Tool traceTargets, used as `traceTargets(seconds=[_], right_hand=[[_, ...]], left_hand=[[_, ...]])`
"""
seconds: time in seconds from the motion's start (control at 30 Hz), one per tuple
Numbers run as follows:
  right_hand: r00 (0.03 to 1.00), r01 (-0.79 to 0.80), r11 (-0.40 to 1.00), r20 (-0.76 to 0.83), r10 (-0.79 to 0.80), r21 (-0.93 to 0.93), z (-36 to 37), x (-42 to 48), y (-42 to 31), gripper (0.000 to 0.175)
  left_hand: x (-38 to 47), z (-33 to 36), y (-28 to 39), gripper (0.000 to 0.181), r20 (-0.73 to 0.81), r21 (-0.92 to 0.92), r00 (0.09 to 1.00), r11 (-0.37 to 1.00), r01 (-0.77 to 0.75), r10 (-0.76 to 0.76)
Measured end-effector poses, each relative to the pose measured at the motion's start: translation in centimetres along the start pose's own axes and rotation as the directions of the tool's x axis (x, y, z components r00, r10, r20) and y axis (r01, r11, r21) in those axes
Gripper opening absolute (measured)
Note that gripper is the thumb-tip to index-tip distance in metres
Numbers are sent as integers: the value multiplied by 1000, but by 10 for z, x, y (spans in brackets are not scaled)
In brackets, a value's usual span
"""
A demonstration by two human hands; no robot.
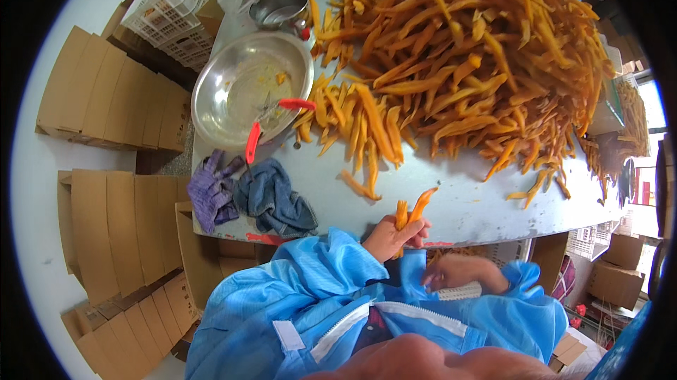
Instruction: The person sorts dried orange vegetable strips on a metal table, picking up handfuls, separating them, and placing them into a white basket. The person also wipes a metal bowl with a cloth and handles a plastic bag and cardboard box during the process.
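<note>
My left hand (398, 234) is closed around a few orange dried strips (420, 204), perhaps sweet potato, which stick up from the fist near the table's front edge. To its right, my right hand (457, 272) hangs in front of my blue smock, blurred, fingers curled; whether it holds anything is unclear. A large heap of orange strips (465, 63) covers the far part of the table, and a smaller bunch (365, 121) lies before my left hand. Red-handled scissors or snips (254, 142) rest on the rim of a steel basin (206, 110).
A denim cloth (272, 195) and a purple glove (209, 195) lie at the table's left front corner. A steel pot (280, 7) stands behind the basin. Cardboard boxes (119, 232) and white plastic crates (169, 4) stand at left. An open box (198, 258) is below the table edge.
</note>
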State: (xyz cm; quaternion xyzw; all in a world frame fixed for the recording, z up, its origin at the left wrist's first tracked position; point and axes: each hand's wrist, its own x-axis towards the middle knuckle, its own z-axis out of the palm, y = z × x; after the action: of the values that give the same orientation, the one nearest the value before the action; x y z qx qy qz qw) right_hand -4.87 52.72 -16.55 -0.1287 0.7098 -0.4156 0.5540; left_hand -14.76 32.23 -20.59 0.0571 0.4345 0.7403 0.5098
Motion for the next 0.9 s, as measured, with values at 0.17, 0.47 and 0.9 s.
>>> traceTargets(seconds=[0.17,0.47,0.9], right_hand=[[960,280,931,-51,-275,233,-51,-1,-33,27],[47,612,791,-998,-45,-7,-15,59,-66,17],[335,722,676,-930,-155,147,132,159,-131,23]], left_hand=[[-5,-7,-10,43,-16,-58,975,974,-220,220],[-29,-14,-1,47,-41,-440,951,849,-293,307],[-188,-84,-25,41,-105,-621,754,550,-559,648]])
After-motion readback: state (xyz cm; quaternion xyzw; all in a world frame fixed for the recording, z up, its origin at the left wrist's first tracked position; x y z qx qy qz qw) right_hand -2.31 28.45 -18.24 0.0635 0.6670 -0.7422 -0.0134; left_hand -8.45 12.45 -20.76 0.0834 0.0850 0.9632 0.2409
